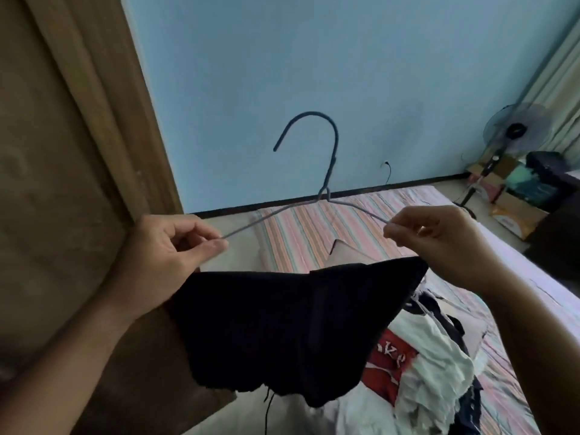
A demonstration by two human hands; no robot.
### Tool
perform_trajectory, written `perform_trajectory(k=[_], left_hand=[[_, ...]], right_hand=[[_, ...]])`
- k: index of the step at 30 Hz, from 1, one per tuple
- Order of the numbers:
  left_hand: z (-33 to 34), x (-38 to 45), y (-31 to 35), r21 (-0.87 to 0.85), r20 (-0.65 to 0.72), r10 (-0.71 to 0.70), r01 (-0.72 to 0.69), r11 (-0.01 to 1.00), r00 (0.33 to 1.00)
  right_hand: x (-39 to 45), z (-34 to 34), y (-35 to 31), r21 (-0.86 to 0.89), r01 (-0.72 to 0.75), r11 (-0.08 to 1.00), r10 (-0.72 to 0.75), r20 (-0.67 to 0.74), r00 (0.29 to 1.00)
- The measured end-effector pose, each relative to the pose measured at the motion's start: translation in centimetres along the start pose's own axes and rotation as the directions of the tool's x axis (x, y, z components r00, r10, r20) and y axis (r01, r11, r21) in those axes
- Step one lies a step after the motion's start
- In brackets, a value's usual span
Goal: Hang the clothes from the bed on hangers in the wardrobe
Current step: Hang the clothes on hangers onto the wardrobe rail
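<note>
Two bare hands fill mid-frame. The black garment (282, 334) at lower centre hides your hanger's (326, 183) bottom bar. Your left hand (169, 246) pinches its left arm; your right hand (439, 243) pinches the right tip, fingers curled.

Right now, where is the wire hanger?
In the head view, the wire hanger is mid-frame, held up before the blue wall, left hand and right hand pinching its shoulders; black garment hangs below.
</note>
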State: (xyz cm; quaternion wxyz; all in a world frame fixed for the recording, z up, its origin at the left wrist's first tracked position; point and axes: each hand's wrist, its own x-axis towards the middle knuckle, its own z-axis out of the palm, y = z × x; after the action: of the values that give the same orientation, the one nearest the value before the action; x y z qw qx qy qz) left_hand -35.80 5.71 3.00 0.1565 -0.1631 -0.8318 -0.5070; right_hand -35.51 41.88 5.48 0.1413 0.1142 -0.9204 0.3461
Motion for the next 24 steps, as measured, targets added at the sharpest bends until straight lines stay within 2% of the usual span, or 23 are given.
perform_trajectory(k=[3, 7, 11, 16, 20, 24], left_hand=[[-2.2, -1.1, 1.7, 0.021, -0.081, 0.002, 0.0, 1.0, 0.997], [-4.7, -2.6, 3.2, 0.033, -0.213, -0.045, 0.053, 0.998, 0.976], [-6.4, -4.3, 4.6, 0.042, -0.342, -0.077, 0.097, 0.994, 0.936], [-7.5, -7.2, 6.1, 0.082, -0.562, -0.12, 0.2, 0.976, 0.818], [-8.1, -10.2, 7.5, 0.112, -0.685, -0.15, 0.307, 0.945, 0.713], [-8.6, -13.8, 9.3, 0.12, -0.785, -0.162, 0.403, 0.907, 0.598]], right_hand=[[2.2, 0.7, -1.9, 0.08, 0.098, 0.992, -0.1, 0.019, 0.995], [5.4, 1.7, -4.6, 0.306, 0.186, 0.934, -0.226, 0.102, 0.969], [7.9, 3.5, -7.1, 0.397, 0.251, 0.883, -0.331, 0.148, 0.932], [10.1, 6.3, -10.5, 0.433, 0.384, 0.815, -0.498, 0.187, 0.847], [10.9, 9.0, -13.3, 0.501, 0.46, 0.733, -0.617, 0.204, 0.76], [10.6, 11.7, -16.0, 0.54, 0.571, 0.618, -0.745, 0.173, 0.644]])
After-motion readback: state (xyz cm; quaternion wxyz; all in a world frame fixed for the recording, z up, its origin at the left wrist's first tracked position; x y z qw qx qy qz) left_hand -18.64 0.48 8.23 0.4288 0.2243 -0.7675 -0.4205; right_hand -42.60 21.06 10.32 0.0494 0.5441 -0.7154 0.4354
